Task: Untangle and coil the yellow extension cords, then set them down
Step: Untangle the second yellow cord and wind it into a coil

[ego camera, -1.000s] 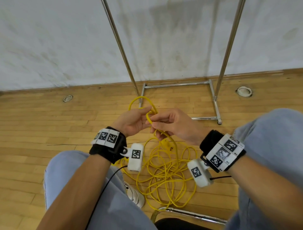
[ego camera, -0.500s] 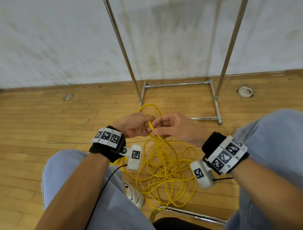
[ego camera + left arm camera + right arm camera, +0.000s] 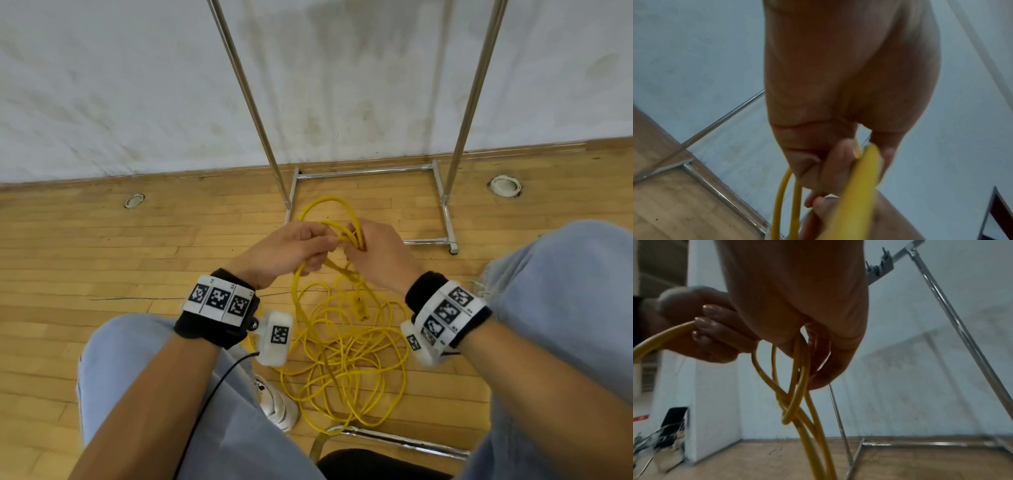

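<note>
A tangle of yellow extension cord (image 3: 342, 359) lies on the wooden floor between my knees. Several strands rise from it to my hands, and a yellow plug (image 3: 359, 306) hangs below them. My left hand (image 3: 294, 250) pinches one strand at its fingertips. My right hand (image 3: 373, 253) grips a bunch of strands, and a loop (image 3: 329, 202) stands up beyond both hands. In the left wrist view my left hand (image 3: 838, 162) curls round the cord (image 3: 863, 186). In the right wrist view my right hand (image 3: 807, 337) holds crossed strands (image 3: 797, 386) that hang down.
A chrome rack base (image 3: 363, 169) with two slanted poles stands against the white wall just beyond the cord. Round floor sockets (image 3: 505, 185) (image 3: 134, 200) sit at either side. My white shoe (image 3: 277, 407) and a chair rail (image 3: 394, 438) border the tangle's near side.
Both hands have shifted a little to the right and away from me. The loop beyond them has grown taller, and my right hand now holds more strands bunched together.
</note>
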